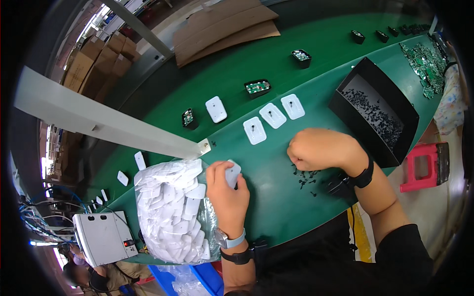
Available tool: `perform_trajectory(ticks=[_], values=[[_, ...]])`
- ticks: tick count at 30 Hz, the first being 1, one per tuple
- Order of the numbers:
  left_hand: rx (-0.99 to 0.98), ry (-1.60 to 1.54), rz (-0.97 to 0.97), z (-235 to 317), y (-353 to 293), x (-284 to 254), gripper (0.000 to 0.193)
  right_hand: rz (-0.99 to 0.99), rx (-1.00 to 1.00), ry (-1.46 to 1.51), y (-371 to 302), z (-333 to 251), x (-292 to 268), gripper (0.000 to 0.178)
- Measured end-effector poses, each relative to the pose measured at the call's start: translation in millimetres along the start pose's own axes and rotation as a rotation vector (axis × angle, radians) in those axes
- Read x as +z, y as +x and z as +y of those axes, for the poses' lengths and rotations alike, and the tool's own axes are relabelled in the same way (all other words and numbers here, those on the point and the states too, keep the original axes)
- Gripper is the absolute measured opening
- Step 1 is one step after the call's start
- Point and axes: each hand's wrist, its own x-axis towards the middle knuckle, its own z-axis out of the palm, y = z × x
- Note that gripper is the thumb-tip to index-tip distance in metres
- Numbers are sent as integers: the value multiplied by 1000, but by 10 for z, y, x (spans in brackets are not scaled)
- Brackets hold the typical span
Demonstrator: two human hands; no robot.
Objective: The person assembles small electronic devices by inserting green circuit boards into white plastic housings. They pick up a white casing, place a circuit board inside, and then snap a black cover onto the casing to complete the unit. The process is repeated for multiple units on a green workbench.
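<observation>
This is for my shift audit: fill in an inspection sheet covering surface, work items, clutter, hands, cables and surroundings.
Surface: green bench, a darker green strip beyond it.
Work items: three white covers, each bearing a black piece; black box of similar pieces.
Clutter: loose black pieces near the right hand; clear bag of covers; heaped circuit boards at far right.
Hands: left hand holds a white cover; right hand curled closed, contents, if any, hidden.
Cables: tangled at far left, behind a pale equipment box.
Surroundings: flattened cardboard, stacked cartons, red stool.
</observation>
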Motion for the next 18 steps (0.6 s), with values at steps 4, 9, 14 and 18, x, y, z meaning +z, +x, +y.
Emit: perform_trajectory(ticks=[4, 9, 14, 18], values=[[-165, -631, -104, -44, -48, 78, 37, 252, -262, 257, 43, -156, -62, 6], [-192, -946, -186, 158, -88, 135, 54, 516, -475, 245, 146, -344, 40, 10], [-255, -1104, -100, 169, -82, 60, 59, 652, -450, 178, 162, -379, 96, 9], [-259, -1013, -45, 222, -91, 67, 56, 748, -446, 128, 197, -385, 163, 11]])
